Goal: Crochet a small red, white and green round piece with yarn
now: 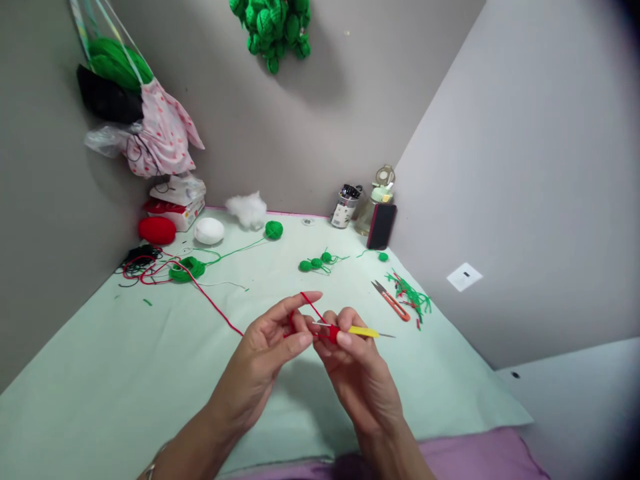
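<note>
My right hand (357,363) is closed around a crochet hook (364,331) with a yellow handle, its thin metal end pointing left. A small red crochet piece (331,333) sits on the hook side, pinched by the right thumb and fingers. Red yarn (311,305) runs from that piece up over the raised index finger of my left hand (273,350). The left thumb and other fingers curl around the yarn close to the hook tip. From the left hand the strand trails back across the table to the left.
Orange thread snips (391,301) and yarn scraps (410,293) lie at right. Small green crochet balls (316,263) are farther back. A phone (381,227) leans by a bottle (367,215) and pen cup (344,208). Red yarn (157,230), white yarn (209,231) and stuffing (247,210) stand back left.
</note>
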`<state>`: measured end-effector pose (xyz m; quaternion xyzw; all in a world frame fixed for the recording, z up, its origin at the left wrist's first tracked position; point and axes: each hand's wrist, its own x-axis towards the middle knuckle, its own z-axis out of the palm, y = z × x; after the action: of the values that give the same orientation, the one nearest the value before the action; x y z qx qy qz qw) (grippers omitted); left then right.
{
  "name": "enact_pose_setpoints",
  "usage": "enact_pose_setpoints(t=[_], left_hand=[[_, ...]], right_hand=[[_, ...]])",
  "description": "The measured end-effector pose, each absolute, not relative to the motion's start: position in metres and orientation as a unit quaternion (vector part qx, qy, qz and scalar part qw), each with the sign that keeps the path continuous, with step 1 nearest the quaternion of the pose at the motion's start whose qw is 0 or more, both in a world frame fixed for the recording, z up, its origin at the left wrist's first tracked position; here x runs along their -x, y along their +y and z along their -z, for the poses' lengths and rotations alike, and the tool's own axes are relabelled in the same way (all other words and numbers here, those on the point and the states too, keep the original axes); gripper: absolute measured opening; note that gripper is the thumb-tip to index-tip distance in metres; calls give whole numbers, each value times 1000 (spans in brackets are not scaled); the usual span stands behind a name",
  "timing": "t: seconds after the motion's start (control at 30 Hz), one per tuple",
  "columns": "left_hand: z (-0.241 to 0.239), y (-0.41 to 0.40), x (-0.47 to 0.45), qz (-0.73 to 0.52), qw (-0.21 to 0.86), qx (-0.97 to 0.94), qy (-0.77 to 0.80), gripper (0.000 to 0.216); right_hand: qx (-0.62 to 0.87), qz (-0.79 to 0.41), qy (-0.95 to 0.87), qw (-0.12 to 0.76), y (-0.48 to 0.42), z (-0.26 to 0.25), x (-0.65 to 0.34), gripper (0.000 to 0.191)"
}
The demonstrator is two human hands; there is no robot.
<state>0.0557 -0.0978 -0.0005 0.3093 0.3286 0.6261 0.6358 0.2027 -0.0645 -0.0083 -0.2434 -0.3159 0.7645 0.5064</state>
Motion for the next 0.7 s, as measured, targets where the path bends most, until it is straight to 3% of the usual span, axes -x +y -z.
enact_pose_setpoints(t=[0.27,0.53,0.7], left_hand=[[-1,-94,-55,-648,656,-240,303,29],[8,-99,-61,-644,489,-405,427,35],[9,-98,-65,-646,500,-382,432,43]], right_hand=[[278,-738,-316,527,-61,15,-197,27],[296,-700,-347,550,-60,12,-190,27],[295,-613,-430,593,-62,15,-190,20]])
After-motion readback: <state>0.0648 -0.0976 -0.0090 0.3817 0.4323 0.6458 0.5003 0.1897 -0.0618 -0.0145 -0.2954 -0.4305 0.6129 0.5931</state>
